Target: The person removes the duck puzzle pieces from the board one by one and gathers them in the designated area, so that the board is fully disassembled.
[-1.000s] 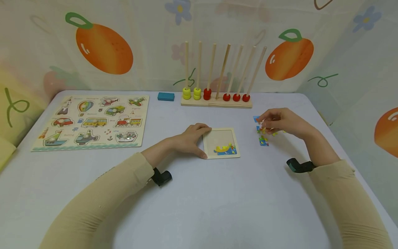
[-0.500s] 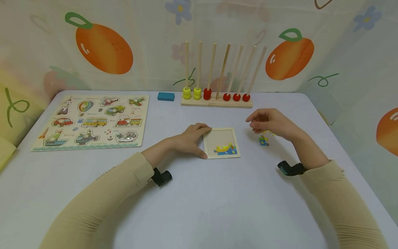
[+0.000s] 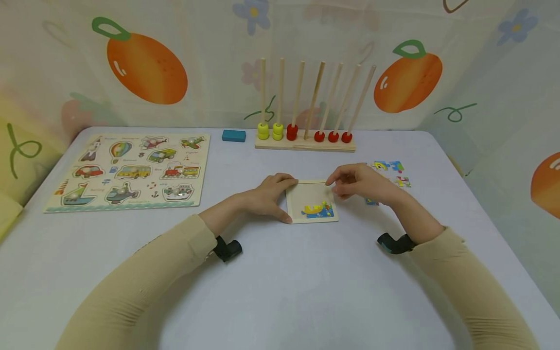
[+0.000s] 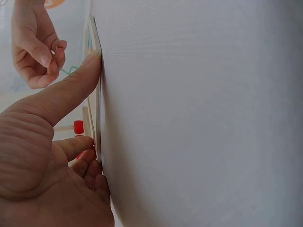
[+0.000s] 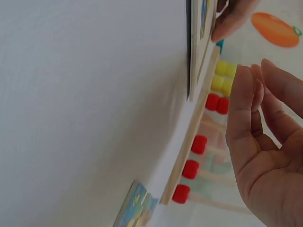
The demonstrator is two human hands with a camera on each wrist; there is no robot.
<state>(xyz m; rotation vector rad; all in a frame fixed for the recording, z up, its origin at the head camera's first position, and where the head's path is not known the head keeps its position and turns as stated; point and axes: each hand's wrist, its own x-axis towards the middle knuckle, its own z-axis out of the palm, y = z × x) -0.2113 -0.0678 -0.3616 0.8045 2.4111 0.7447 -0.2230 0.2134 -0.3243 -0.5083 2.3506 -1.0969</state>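
Note:
In the head view, a small square wooden puzzle frame (image 3: 302, 201) lies flat on the table. Its lower right holds blue and yellow picture pieces (image 3: 321, 209). My left hand (image 3: 270, 194) grips the frame's left side, thumb at the near corner and fingers at the far one; the left wrist view shows the thumb (image 4: 78, 85) on its edge. The right hand (image 3: 358, 182) hovers at the frame's upper right corner, fingers bent. In the right wrist view, that hand's fingertips (image 5: 244, 75) come close together; whether a piece is between them is not visible.
Loose puzzle pieces (image 3: 395, 166) lie right of the frame, partly hidden by the right hand. A bead rack (image 3: 305, 145) with upright rods stands at the back, beside a blue block (image 3: 234, 135). A vehicle puzzle board (image 3: 131, 172) lies at the left.
My right hand has moved left from the loose pieces to the frame's right side, uncovering several pieces behind it. The left hand and frame have stayed put.

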